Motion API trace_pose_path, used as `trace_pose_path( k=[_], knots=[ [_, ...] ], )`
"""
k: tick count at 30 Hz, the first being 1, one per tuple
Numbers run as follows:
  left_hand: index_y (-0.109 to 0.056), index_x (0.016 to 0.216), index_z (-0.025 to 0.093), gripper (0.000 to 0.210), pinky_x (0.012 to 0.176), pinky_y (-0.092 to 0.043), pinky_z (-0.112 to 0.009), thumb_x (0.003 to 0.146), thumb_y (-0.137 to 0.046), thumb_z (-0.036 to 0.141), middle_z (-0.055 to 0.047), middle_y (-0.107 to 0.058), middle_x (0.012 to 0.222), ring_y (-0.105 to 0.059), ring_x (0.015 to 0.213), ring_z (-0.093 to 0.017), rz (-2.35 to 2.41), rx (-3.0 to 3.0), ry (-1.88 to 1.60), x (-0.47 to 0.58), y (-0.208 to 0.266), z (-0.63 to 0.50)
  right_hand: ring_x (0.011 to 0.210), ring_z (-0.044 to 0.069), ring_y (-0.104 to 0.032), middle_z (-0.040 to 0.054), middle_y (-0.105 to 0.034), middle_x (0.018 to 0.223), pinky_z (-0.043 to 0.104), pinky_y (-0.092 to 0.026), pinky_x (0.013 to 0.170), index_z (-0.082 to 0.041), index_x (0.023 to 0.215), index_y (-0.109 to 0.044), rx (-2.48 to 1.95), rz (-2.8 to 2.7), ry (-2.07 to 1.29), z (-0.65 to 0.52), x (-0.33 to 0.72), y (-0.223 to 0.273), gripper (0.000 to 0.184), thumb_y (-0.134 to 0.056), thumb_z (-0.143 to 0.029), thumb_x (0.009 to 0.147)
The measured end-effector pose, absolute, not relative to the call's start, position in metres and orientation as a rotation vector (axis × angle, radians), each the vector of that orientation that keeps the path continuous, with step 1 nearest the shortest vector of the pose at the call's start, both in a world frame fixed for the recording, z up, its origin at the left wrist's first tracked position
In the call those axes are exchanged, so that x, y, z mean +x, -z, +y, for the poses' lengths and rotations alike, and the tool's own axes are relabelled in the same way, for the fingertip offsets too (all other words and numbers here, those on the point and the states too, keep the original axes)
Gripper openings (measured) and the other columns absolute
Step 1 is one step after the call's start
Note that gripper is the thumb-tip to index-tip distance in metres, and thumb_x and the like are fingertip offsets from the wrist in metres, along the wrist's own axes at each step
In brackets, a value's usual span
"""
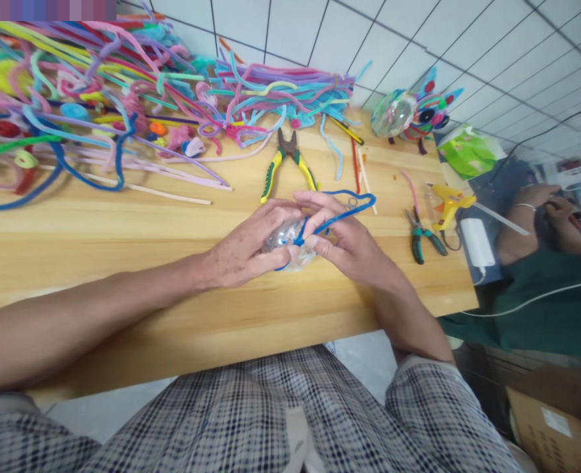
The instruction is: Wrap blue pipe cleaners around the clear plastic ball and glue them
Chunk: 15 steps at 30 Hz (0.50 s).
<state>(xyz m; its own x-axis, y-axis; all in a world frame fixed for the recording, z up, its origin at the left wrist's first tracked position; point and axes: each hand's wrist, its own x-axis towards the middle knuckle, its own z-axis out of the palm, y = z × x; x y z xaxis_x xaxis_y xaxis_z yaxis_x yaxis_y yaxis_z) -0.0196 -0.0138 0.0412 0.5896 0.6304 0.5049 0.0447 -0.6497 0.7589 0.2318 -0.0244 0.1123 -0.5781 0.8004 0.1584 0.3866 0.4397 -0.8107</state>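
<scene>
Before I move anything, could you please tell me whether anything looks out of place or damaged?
Nothing looks spilled or broken. The untidiest spot is the heap of pipe cleaners at the far left of the table: they cross in a tangle, whereas the nearby bundle lies more nearly aligned.

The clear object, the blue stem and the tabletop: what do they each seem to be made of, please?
Clear object: probably glossy plastic, see-through with bright glints, though glass is possible. Blue stem: likely fuzzy chenille over wire, given its soft matte edge and sharp bend. Tabletop: wood or wood-look laminate, satin, showing pale grain.
</scene>
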Motion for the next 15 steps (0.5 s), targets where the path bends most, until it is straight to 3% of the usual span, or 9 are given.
trace_pose_path(
  k=[7, 15],
  knots=[
    [-0.057, 0.148, 0.031, 0.041, 0.116, -0.060, -0.058, 0.113, -0.061, 0.051, -0.014, -0.069, 0.147, -0.065, 0.141, -0.033, 0.535, 2.089, -1.037, -0.0188, -0.0463, -0.0167, 0.158, 0.030, -0.057, 0.0068, -0.063, 0.166, 0.059, -0.040, 0.136, -0.030, 0.107, -0.076, -0.980, -2.200, -1.007, -0.0274, 0.2324, -0.1155, 0.011, -0.070, -0.040, 0.108],
    [-0.059, 0.147, 0.030, 0.040, 0.114, -0.061, -0.055, 0.113, -0.061, 0.052, -0.013, -0.071, 0.141, -0.067, 0.137, -0.032, 0.519, 2.108, -1.059, -0.0186, -0.0487, -0.0179, 0.153, 0.028, -0.061, 0.0031, -0.068, 0.157, 0.052, -0.042, 0.136, -0.032, 0.100, -0.078, -1.043, -1.983, -1.216, -0.0257, 0.2295, -0.1158, 0.020, -0.078, -0.052, 0.103]
  ],
)
